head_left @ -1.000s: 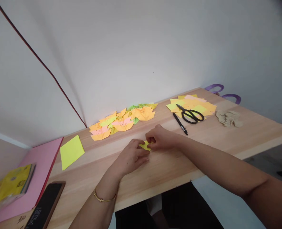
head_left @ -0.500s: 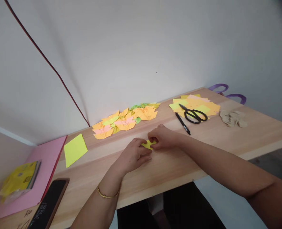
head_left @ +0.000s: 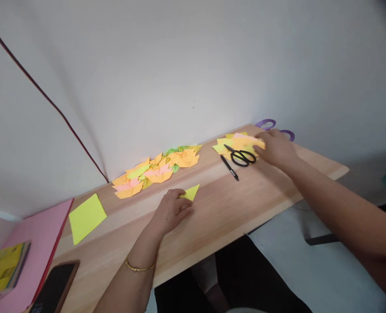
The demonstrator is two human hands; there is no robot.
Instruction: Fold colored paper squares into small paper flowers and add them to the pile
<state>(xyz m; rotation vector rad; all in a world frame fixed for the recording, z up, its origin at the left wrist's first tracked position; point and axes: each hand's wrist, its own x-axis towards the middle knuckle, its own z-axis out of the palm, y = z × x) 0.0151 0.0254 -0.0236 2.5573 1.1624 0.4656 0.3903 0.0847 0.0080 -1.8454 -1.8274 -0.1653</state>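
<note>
1. Near the centre of the frame, a small yellow folded-paper piece [head_left: 192,192] with a pointed corner lies at the left hand [head_left: 172,211], over the pale wood-grain table [head_left: 219,217].
2. The left hand's fingers cover the paper's left end, thumb apart below; I cannot tell whether this grip pinches or merely presses.
3. Right of centre, the right hand [head_left: 274,148] is at the right edge of a pile of loose orange, yellow and pink paper sheets [head_left: 240,141]; its grip is blurred, so I cannot tell whether it pinches a sheet.
4. Black-handled metal scissors [head_left: 233,151] lie partly on the pile, a black pen [head_left: 228,167] just beside them.
5. Above centre-left, multicoloured folded-paper shapes [head_left: 158,172] form a row.
6. At left lies a bright yellow paper sheet [head_left: 87,218].
</note>
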